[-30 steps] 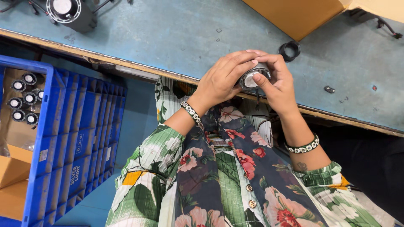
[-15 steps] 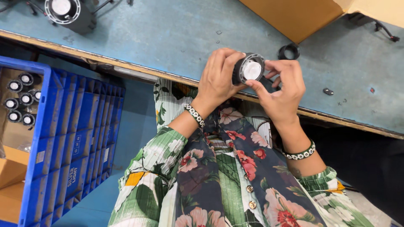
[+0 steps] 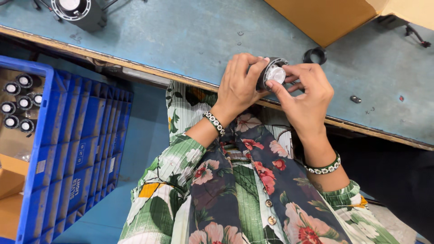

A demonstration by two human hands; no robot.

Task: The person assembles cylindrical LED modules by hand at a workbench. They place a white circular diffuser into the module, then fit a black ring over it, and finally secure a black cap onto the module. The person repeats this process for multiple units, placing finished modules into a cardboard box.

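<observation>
Round black lamp housing [image 3: 272, 72] with a white lens face is held above the near edge of the blue surface [image 3: 181, 40], clasped by the left hand [image 3: 237, 86] from its 9 o'clock side, while the right hand [image 3: 304, 92] pinches its face with fingertips. A black ring [image 3: 315, 56] lies on the surface at 2 o'clock from the housing, near it. A blue crate [image 3: 77, 149] holding similar lamps [image 3: 18, 101] stands well apart at 8 o'clock.
</observation>
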